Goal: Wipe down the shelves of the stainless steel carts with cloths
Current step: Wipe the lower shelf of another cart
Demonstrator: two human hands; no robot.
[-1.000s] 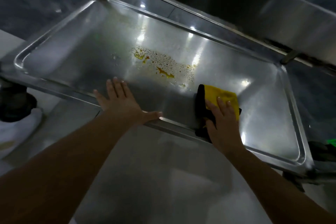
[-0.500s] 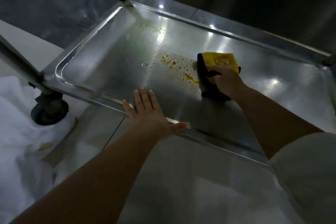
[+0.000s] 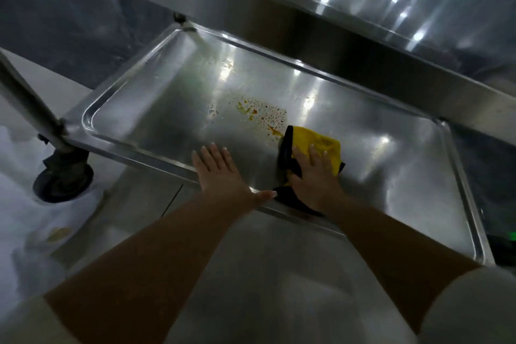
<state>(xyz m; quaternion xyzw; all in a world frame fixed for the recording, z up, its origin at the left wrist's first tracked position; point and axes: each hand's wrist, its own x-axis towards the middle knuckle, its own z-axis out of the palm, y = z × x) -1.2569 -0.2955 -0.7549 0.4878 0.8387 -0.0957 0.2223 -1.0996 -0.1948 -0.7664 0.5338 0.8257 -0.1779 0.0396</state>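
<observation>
Steel cart shelf (image 3: 156, 109) with orange spill (image 3: 262, 117), left hand (image 3: 220, 173) flat with fingers straight on near rim, right hand (image 3: 312, 176) pressing yellow-black cloth (image 3: 324, 145) beside spill, caster wheel (image 3: 62, 180) at left.

no readable text, labels, brands, numbers or signs on any surface
</observation>
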